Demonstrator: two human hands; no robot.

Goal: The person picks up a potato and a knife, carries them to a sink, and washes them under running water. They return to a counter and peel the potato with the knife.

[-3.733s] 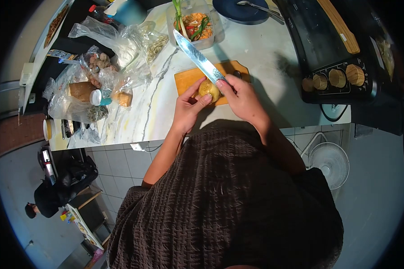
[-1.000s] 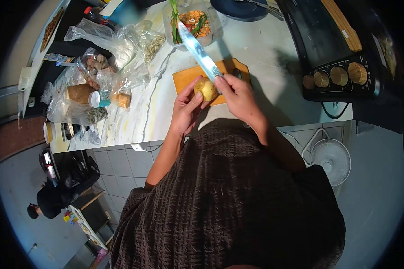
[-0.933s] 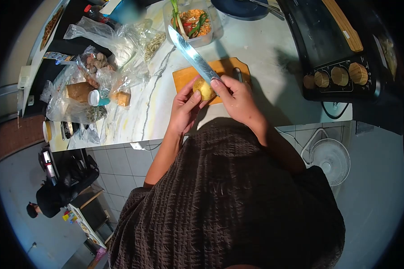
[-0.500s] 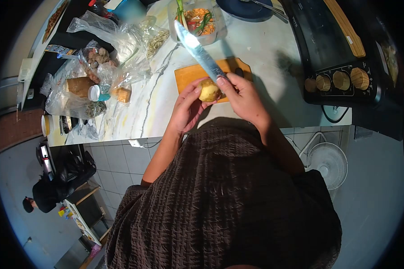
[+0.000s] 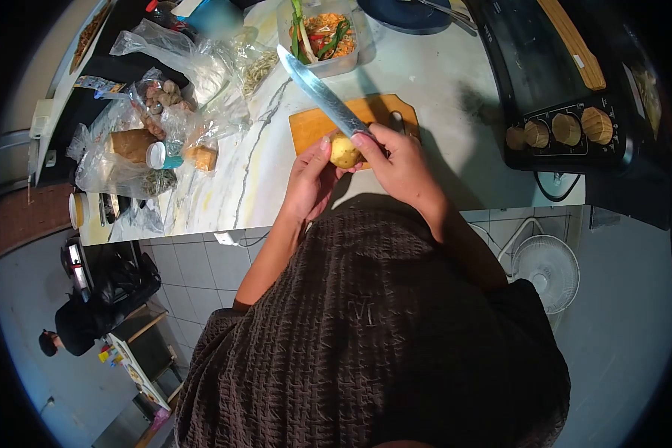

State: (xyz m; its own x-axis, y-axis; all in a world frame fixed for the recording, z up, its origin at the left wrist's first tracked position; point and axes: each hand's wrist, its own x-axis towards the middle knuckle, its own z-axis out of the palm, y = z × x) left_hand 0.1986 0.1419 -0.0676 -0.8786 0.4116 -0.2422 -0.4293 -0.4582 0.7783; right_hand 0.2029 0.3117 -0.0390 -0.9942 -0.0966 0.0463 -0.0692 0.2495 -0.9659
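A partly peeled potato (image 5: 344, 152) rests in my left hand (image 5: 307, 184), whose fingers curl round its left side and underneath. My right hand (image 5: 402, 166) is closed on a large knife (image 5: 317, 91); the handle is hidden in the palm. The blade slants up and to the left, its lower end close by the top right of the potato. My right thumb lies near the potato's right side; whether it touches cannot be made out. Both hands are above the near edge of a wooden cutting board (image 5: 313, 128).
Beyond the board stands a plastic container (image 5: 325, 69) of vegetables, with a dark blue plate (image 5: 396, 16) to its right. Plastic bags (image 5: 138, 168) of food and a small jar (image 5: 161, 155) crowd the left. An oven (image 5: 564, 119) stands right. A person (image 5: 80, 325) is at far left.
The knife has tilted further left, its tip now lower and more to the left. The potato has turned slightly in my left hand. Both hands keep their hold.
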